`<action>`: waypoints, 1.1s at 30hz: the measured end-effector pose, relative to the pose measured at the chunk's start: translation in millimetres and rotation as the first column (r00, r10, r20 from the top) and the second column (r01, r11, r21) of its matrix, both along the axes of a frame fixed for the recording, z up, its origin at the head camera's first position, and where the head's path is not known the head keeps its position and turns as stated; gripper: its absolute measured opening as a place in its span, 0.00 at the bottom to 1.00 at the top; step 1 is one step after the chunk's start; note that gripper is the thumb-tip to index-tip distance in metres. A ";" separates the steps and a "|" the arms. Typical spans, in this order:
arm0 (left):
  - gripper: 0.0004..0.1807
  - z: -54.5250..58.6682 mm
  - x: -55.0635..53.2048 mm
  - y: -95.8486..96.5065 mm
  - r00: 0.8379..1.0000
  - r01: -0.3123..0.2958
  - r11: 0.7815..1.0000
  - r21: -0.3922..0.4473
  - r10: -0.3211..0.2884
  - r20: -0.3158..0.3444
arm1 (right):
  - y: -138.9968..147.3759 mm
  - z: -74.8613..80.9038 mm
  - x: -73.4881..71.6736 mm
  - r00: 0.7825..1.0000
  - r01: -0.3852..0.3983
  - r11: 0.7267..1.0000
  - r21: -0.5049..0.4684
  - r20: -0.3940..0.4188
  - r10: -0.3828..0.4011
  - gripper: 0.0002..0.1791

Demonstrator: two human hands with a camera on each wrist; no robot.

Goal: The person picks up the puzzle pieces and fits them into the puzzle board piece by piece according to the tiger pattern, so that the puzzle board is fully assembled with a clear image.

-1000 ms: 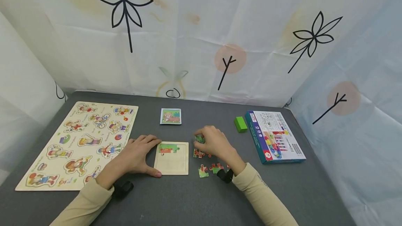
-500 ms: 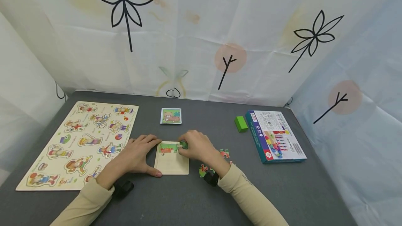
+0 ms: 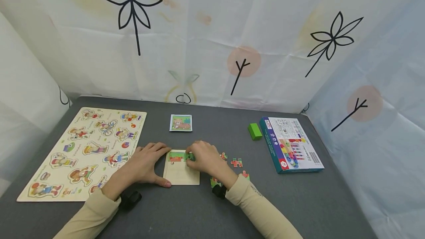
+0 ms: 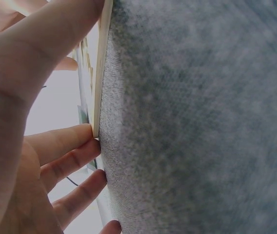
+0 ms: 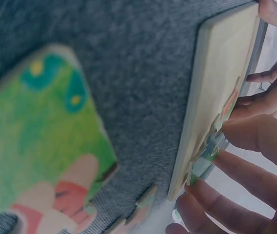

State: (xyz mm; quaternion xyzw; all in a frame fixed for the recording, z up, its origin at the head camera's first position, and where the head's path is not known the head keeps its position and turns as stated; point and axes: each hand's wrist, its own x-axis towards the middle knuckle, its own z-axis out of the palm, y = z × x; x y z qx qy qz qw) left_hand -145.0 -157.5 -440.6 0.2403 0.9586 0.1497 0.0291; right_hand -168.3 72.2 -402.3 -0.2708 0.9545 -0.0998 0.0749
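Observation:
A pale wooden puzzle tray (image 3: 182, 175) lies on the grey table; joined green and red jigsaw pieces (image 3: 177, 157) fill its upper left part. My left hand (image 3: 146, 166) holds the tray along its left side, thumb at the near corner and index finger at the far one. With thumb and fingertips, my right hand (image 3: 206, 159) pinches a green jigsaw piece (image 3: 190, 156) at the tray's upper right corner, beside the joined pieces. In the right wrist view this piece (image 5: 205, 162) sits tilted at the tray's rim, partly covered by the fingers.
Several loose jigsaw pieces (image 3: 237, 162) lie right of the tray, some hidden under the right wrist. A small picture card (image 3: 180, 123) lies behind the tray. At right are a green block (image 3: 254, 131) and a flat box (image 3: 295, 146); a large figure puzzle board (image 3: 78, 158) lies at left.
My right hand has carried the green piece left from the loose pieces to the tray's upper right corner. The left hand has stayed at the tray's left side.

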 end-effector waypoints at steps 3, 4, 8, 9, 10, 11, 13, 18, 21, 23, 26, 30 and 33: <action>0.62 0.0 -0.3 0.1 1.000 0.001 1.000 0.001 -0.001 0.000 | -0.1 -2.0 -0.6 1.000 0.001 1.000 0.006 -0.016 -0.001 0.14; 0.62 -0.1 -0.4 0.1 1.000 0.002 1.000 0.002 -0.002 0.001 | 0.0 -2.4 -0.6 1.000 0.003 1.000 0.005 -0.017 -0.003 0.14; 0.62 -0.7 -0.9 0.0 1.000 0.002 1.000 0.001 -0.002 0.001 | 1.3 -3.3 -0.7 1.000 0.013 1.000 0.004 -0.019 -0.013 0.14; 0.63 -0.9 -0.9 -0.1 1.000 0.001 1.000 -0.001 -0.001 0.001 | 1.7 -3.4 -0.7 1.000 0.014 1.000 0.004 -0.021 -0.014 0.14; 0.63 -1.0 -0.9 -0.3 1.000 -0.001 1.000 -0.003 0.001 0.000 | 2.1 -3.1 -0.5 1.000 0.015 1.000 0.005 -0.021 -0.015 0.13; 0.63 -1.1 -0.8 -0.5 1.000 -0.002 1.000 -0.005 0.002 0.000 | 2.5 -3.2 -0.5 1.000 0.015 1.000 0.006 -0.022 -0.015 0.13; 0.63 -1.0 -0.8 -0.5 1.000 -0.003 1.000 -0.006 0.003 -0.002 | 2.9 -3.5 -0.6 1.000 0.012 1.000 0.005 -0.023 -0.012 0.13; 0.62 -0.1 -0.8 -0.3 1.000 0.003 1.000 0.001 -0.003 0.001 | 2.3 -4.7 -1.3 1.000 0.003 1.000 0.003 -0.019 -0.003 0.11; 0.62 0.3 -0.5 -0.6 1.000 0.000 1.000 0.000 0.000 0.002 | 1.2 -5.0 -0.7 1.000 0.002 1.000 0.010 -0.026 -0.002 0.11; 0.62 0.4 -0.3 -0.8 1.000 -0.002 1.000 -0.001 0.002 0.000 | 0.2 -5.2 0.1 0.999 0.004 1.000 0.016 -0.032 -0.003 0.11; 0.62 0.5 0.2 -1.1 1.000 -0.005 1.000 -0.001 0.005 0.000 | -1.5 -5.8 1.4 0.999 0.005 1.000 0.031 -0.043 -0.004 0.10; 0.62 1.0 0.4 -0.5 1.000 -0.001 1.000 0.001 0.001 -0.003 | -3.0 -6.9 2.6 0.998 0.013 0.999 0.034 -0.054 -0.012 0.08; 0.62 1.0 0.2 -0.1 1.000 0.000 1.000 0.004 0.000 -0.007 | -3.5 -6.9 2.8 0.999 0.023 0.999 0.028 -0.043 -0.021 0.08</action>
